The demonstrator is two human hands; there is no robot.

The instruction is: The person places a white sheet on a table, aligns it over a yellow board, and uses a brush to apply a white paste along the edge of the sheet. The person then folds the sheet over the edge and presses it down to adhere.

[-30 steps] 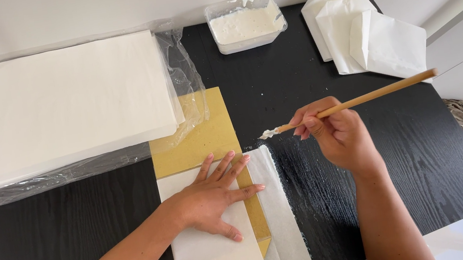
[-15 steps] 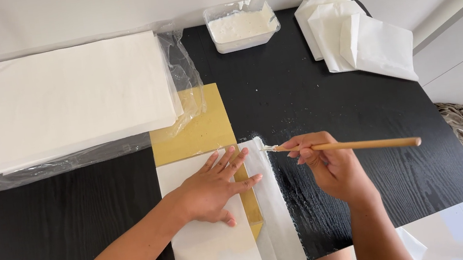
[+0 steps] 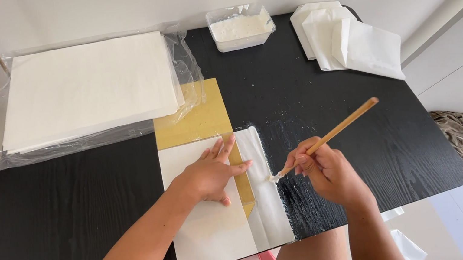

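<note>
Far left edge of the black table (image 3: 74, 221): bagged stack of white sheets (image 3: 84, 88), untouched. Near the front edge, left hand (image 3: 211, 176) pressed flat, fingers spread, pinning the white paper (image 3: 205, 238) over the yellow board (image 3: 196, 120). Right hand (image 3: 326, 171) now lower than a second ago, fingers clamped on the wooden brush (image 3: 330, 133), tip down at the paper's folded flap (image 3: 267, 204). Looks like pasting under way. Back edge: tub of white paste (image 3: 240, 26); back right corner: folded finished pieces (image 3: 352, 38).

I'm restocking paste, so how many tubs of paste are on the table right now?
1. A clear plastic tub of white paste stands at the far edge of the black table, between the bagged paper stack and the folded white sheets.
</note>
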